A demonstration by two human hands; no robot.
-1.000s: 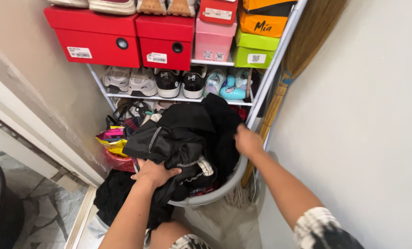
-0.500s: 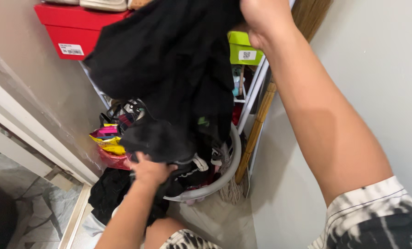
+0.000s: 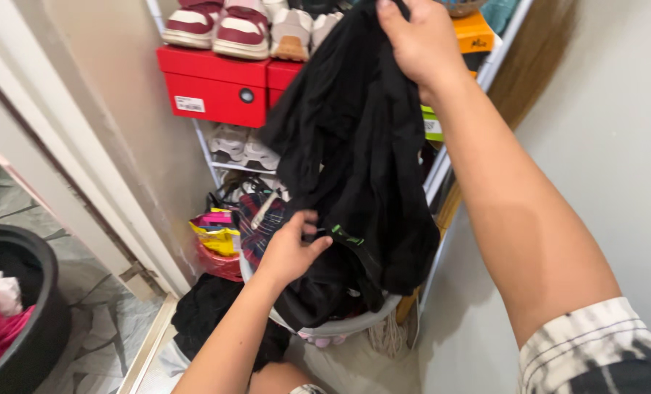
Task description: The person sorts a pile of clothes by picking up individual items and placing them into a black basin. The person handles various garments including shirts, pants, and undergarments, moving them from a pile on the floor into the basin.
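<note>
Here, my right hand [image 3: 419,44] pinches a black garment [image 3: 354,153] up at twelve o'clock; my left hand's [image 3: 287,252] fingers curl into dark clothes in the grey basket [image 3: 354,322] below.

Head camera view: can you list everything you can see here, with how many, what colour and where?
black garment: one, black, held up over the basket
laundry basket: one, pale grey, on the floor, full of dark clothes
shoe boxes: two, red, on the rack shelf
sneakers: one pair, dark red and white, on top of the red boxes
pale shoes: one pair, whitish, on the shelf below the boxes
black tub: one, black, lower left, pink cloth inside
dark pile: one, black, on the floor left of the basket
right hand: gripping the black garment's top
left hand: reaching into the basket's clothes
</note>
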